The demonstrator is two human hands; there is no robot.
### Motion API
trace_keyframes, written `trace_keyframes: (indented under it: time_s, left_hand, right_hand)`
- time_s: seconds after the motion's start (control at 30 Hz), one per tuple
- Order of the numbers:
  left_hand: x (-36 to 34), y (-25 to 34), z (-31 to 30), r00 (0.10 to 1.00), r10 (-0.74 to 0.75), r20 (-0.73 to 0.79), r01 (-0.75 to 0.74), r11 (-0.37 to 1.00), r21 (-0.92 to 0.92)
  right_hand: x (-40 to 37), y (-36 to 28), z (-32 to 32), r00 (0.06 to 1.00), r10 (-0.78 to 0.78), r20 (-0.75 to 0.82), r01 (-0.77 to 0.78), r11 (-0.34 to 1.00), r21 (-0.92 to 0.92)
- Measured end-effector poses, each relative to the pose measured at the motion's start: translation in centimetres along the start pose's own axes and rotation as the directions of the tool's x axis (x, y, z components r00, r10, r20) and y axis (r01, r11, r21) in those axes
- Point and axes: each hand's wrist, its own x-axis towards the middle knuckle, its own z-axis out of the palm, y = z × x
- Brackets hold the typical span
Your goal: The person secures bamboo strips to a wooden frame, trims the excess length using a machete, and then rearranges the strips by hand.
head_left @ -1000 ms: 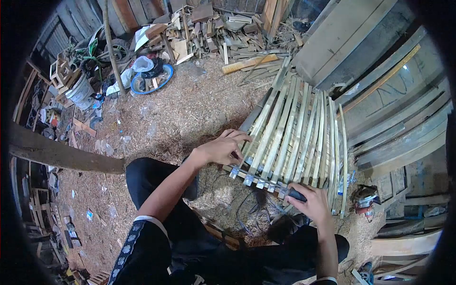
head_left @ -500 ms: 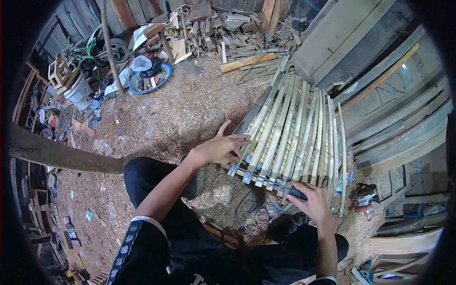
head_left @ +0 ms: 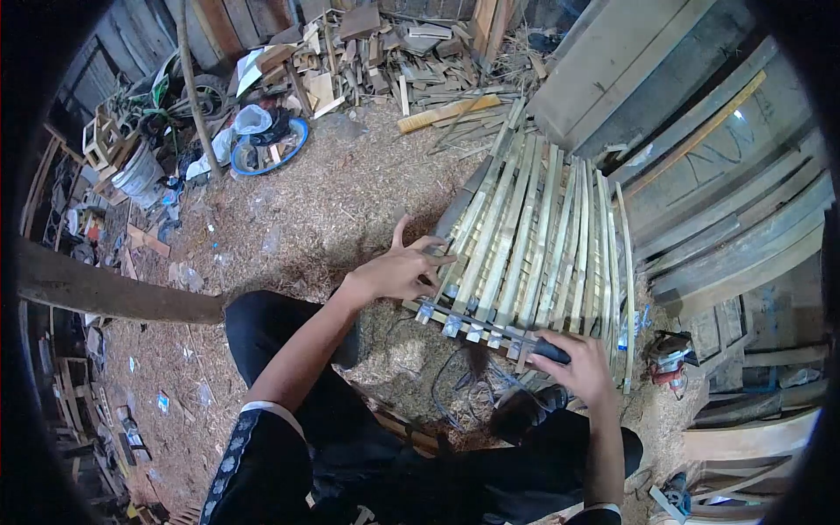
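Our right hand (head_left: 581, 371) grips the black handle (head_left: 551, 352) of a thin tool (head_left: 481, 322) | tool across the wooden strips' (head_left: 535, 232) near ends | our left hand (head_left: 404, 272) at their near left corner, fingers partly curled, grip unclear to us | shavings-covered floor (head_left: 337, 188) around, blue basin (head_left: 305, 140) far left

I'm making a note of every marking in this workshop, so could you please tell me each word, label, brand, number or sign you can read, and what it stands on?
No text can be read for certain.
Right-hand board: large dark strokes, perhaps "N" shapes, too unclear to quote.
Blue-and-white scrap by the slats: too small.
Blue packet on the floor: too small.
Pale print on the dark clothing: cut off and blurred.
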Motion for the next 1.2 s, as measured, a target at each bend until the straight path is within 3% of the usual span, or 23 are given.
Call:
trace_keyframes:
  time_s: [0.37,0.53,0.6,0.93,1.1,1.2]
  left_hand:
    - [0.1,0.0,-0.2,0.998,-0.043,0.044,0.043,0.999,0.004]
    - [0.1,0.0,-0.3,0.998,-0.041,0.050,0.043,0.998,-0.044]
    - [0.1,-0.1,0.1,0.999,-0.035,0.001,0.036,0.999,-0.041]
    - [-0.1,-0.4,-0.1,0.998,-0.041,0.055,0.044,0.998,-0.041]
    - [-0.4,-0.4,0.0,0.998,-0.045,0.036,0.050,0.987,-0.155]
    - [-0.5,-0.1,-0.2,0.995,-0.077,0.069,0.086,0.985,-0.147]
  right_hand:
    - [-0.1,-0.6,0.1,1.000,-0.010,-0.018,0.008,0.992,-0.124]
    - [0.1,-0.4,0.7,0.999,-0.012,-0.043,0.012,1.000,-0.002]
    - [-0.2,-0.3,-0.5,1.000,-0.002,-0.029,0.002,1.000,-0.011]
    - [-0.3,-0.5,-0.7,0.999,0.042,0.014,-0.041,0.998,-0.047]
    - [-0.6,0.5,0.3,0.997,-0.006,-0.076,0.010,0.998,0.058]
    - [-0.3,-0.3,-0.4,0.999,-0.014,-0.040,0.013,1.000,-0.024]
